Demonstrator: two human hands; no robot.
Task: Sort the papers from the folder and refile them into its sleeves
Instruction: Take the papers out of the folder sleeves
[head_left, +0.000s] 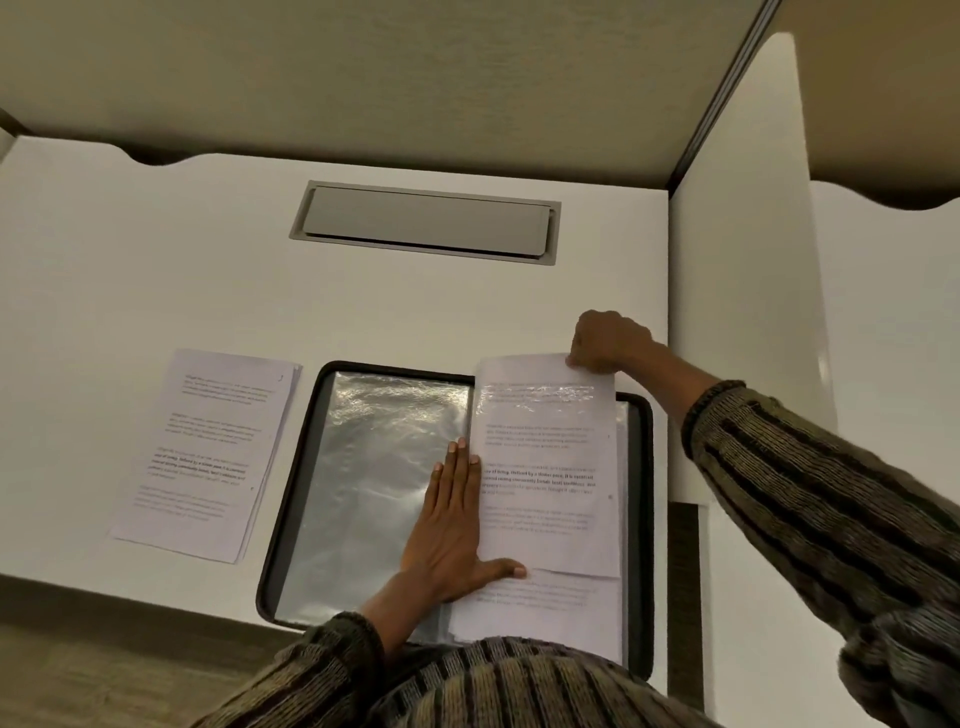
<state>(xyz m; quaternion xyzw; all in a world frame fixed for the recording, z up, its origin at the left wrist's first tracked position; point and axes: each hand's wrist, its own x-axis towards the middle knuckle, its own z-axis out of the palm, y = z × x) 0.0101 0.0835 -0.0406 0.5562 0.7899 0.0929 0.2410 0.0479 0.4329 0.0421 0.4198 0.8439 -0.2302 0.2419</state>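
A black-edged folder (296, 467) lies open on the white desk, its left page a shiny clear sleeve (379, 457). On the right page a printed sheet (550, 478) sticks out past the top of a sleeve. My right hand (605, 343) pinches that sheet's top right corner. My left hand (449, 525) lies flat across the folder's middle, fingers straight, thumb spread onto the right page. Another printed page (540, 603) shows below the sheet. A stack of printed papers (208, 452) lies on the desk to the left of the folder.
A grey cable hatch (426, 223) is set into the desk behind the folder. A white partition (737, 260) stands close on the right and a beige panel runs along the back. The desk's front edge is near my body.
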